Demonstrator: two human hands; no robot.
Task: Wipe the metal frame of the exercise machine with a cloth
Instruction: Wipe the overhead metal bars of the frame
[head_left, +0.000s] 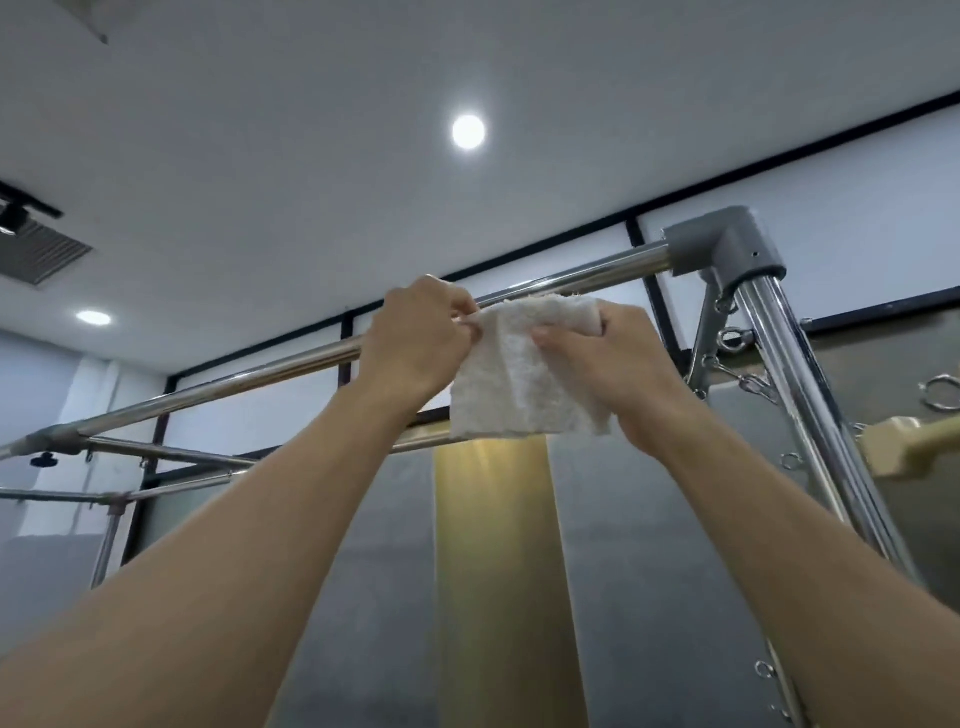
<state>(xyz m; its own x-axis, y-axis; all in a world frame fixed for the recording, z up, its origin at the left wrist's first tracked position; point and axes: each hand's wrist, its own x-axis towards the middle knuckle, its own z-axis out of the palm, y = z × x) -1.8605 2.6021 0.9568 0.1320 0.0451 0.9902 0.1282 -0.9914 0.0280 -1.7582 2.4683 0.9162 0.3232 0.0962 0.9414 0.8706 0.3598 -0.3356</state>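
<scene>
A shiny metal top bar (249, 376) of the exercise machine frame runs overhead from lower left to a grey corner joint (722, 249) at upper right. A white terry cloth (519, 384) hangs folded in front of the bar. My left hand (415, 343) pinches the cloth's upper left corner. My right hand (618, 364) grips its right side, thumb on the front face. Both arms reach up. Whether the cloth touches the bar is hidden by the cloth itself.
A chrome upright post (800, 384) drops from the corner joint, with eye bolts and chain clips (737, 374) on it. A wooden bar (914, 447) hangs at right. More frame tubes (156, 452) cross at left. Ceiling lights (468, 131) shine above.
</scene>
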